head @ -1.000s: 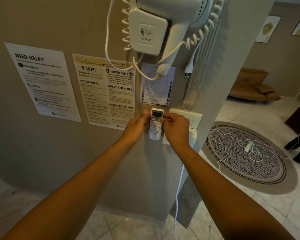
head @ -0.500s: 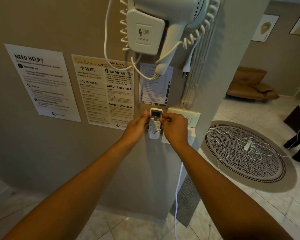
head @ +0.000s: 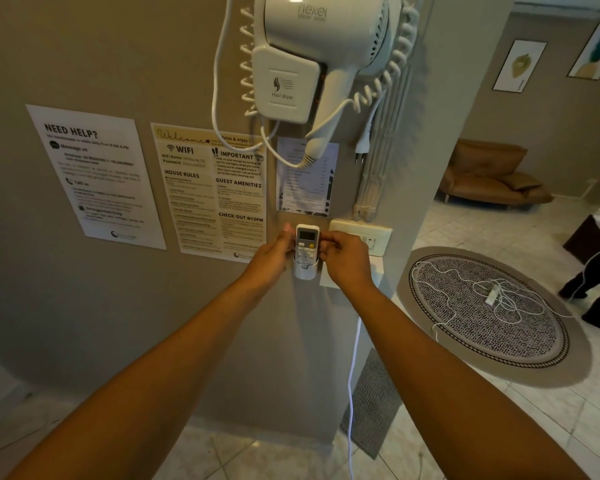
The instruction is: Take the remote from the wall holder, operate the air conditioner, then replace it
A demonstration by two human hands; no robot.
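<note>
Two bare hands meet at a white remote (head: pixel 307 244) seated upright in its wall holder (head: pixel 305 270) on a beige wall. The left hand (head: pixel 270 258) presses against the remote's left edge with its thumb raised beside the display; the right hand (head: pixel 347 259) pinches the right edge, and the fingers (head: pixel 326 241) of both are closed on the remote. Its lower half sits inside the holder, so it cannot be told from this moment alone whether it is being lifted out or has just been slid back; either way, one end of the job is in hand, and no sign shows of the air conditioner running.

The remote is smooth, hard plastic, slim and rounded at the top, with a grey screen, a yellow button and rows of small pale keys. The holder is a glossy white cup with a curved lip. Above hangs a white plastic hair dryer (head: pixel 317 46) with a coiled cord; laminated paper notices (head: pixel 208 188) lie flat on the matt painted wall, and a switch plate (head: pixel 364 234) sits just beside the right hand.
</note>
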